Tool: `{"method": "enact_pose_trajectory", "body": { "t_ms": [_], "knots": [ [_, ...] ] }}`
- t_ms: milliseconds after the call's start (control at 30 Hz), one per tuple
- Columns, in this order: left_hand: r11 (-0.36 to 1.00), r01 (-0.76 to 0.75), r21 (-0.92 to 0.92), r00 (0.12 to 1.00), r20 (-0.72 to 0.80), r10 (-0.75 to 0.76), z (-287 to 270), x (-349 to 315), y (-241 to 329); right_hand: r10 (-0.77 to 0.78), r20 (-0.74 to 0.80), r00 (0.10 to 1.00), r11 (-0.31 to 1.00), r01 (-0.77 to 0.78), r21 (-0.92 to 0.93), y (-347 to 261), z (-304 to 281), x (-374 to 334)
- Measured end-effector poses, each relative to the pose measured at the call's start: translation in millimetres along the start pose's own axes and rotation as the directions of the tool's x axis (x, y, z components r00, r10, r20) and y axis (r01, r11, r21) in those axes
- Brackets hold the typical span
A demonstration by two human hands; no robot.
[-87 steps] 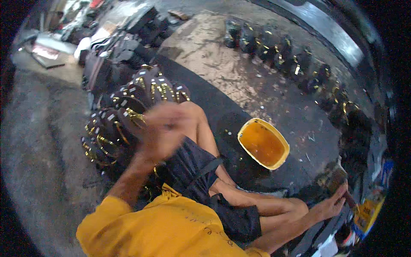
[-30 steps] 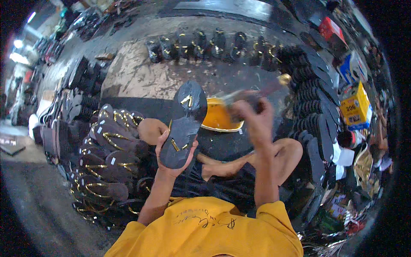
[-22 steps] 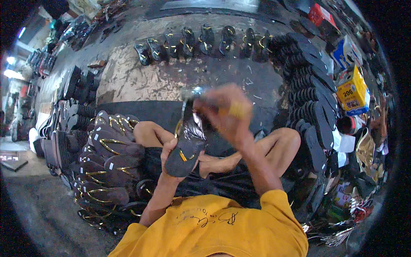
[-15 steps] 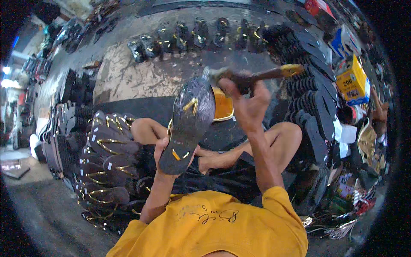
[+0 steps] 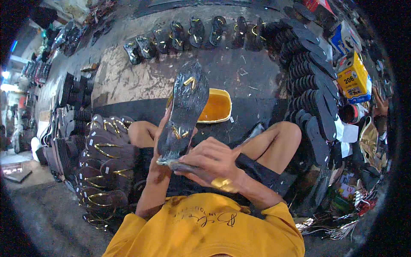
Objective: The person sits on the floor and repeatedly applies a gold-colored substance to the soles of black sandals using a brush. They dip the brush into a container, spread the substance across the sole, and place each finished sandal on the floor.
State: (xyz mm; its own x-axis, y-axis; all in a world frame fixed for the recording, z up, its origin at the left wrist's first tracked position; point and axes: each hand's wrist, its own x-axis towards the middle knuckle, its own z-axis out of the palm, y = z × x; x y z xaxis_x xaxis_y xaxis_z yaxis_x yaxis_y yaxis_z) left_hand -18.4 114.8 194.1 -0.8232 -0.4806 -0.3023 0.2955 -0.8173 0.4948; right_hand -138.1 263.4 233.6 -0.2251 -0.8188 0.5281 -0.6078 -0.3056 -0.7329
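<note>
The fingers of the right hand (image 5: pixel 214 160) were curled firmly round the handle of a brush (image 5: pixel 195 172), whose bristles appeared to touch the heel end of a dark sandal (image 5: pixel 186 103). The left hand (image 5: pixel 160 137) gripped that sandal by its lower edges, partly hidden behind it; the underside faced up, glossy and wet-looking, with gold strap ends showing.

Just beyond the sandal stood a yellow-rimmed tub (image 5: pixel 230 105) of amber liquid. Below the hands, a yellow shirt (image 5: pixel 201 227) bore dark script across the chest. On the left lay a heap of gold-strapped sandals (image 5: pixel 109 167), many with small white labels too tiny to read. Well ahead, more sandals (image 5: pixel 196 32) stood in a row. Dark soles (image 5: pixel 314 107) were stacked on the right; past them stood a yellow-and-blue box (image 5: pixel 354 79) printed with large dark numerals, and nearer, a packet (image 5: pixel 346 190) carried bold lettering.
</note>
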Motion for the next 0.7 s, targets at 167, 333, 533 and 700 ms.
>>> {"method": "enact_pose_trajectory", "body": {
  "t_ms": [167,333,533,700],
  "knots": [
    [0.968,0.022,-0.249,0.981,-0.180,-0.068,28.6,-1.9,-16.1,0.310,-0.306,0.900,0.948,-0.317,0.027,27.1,0.1,28.3],
    [0.998,-0.046,0.037,0.984,-0.171,0.052,21.6,6.2,-2.1,0.601,0.195,0.775,0.759,-0.630,0.165,0.9,25.2,-3.2],
    [0.966,-0.246,-0.077,0.966,-0.097,0.238,36.4,10.5,-16.2,0.294,-0.394,0.871,0.955,-0.247,0.166,3.4,24.1,-2.3],
    [0.965,-0.243,-0.098,0.967,-0.100,0.233,12.1,16.1,-27.1,0.188,-0.283,0.940,0.974,-0.215,-0.067,2.9,19.6,-10.6]
  ]
}}
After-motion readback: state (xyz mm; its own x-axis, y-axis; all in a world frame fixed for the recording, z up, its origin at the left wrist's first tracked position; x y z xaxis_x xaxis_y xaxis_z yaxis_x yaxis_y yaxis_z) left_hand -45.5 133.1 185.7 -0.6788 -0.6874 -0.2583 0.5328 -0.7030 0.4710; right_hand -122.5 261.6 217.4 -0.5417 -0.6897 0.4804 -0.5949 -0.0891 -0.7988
